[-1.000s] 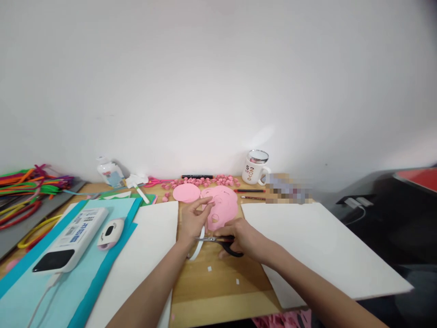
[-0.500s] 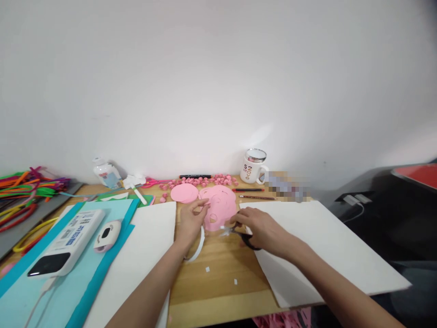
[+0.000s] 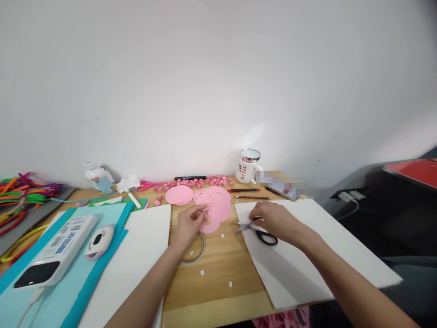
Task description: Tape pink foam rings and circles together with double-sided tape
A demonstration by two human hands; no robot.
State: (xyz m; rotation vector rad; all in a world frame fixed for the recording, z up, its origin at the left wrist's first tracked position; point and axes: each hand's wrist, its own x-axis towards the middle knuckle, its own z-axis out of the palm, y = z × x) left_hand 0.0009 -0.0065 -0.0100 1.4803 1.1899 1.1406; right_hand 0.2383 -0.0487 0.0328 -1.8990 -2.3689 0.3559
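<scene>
My left hand (image 3: 189, 224) is closed, thumb and forefinger pinched together beside the pink paper. A thin ring-shaped roll of tape (image 3: 204, 248) hangs from this hand, its upper part hidden behind the fingers. Over the corner of the right white board, my right hand (image 3: 271, 218) grips black-handled scissors (image 3: 266, 238). Their blades are apart and point left, and one handle loop sticks out below the hand. Pink paper shapes (image 3: 218, 205) lie overlapping just beyond my hands. A small white square (image 3: 223, 235) lies between my hands, with more such squares nearer the front edge.
White boards flank the wood, left (image 3: 143, 246) and right (image 3: 307, 264). A power bank (image 3: 59, 250) and a small white device (image 3: 99, 242) rest on blue sheets. Along the wall stand a mug (image 3: 246, 171), a bottle (image 3: 99, 177), pink paper curls (image 3: 194, 183) and a phone (image 3: 283, 191).
My right hand has drawn the scissors right, away from my left hand. Another small white square now lies between the hands. The tape roll has turned, showing more of its ring.
</scene>
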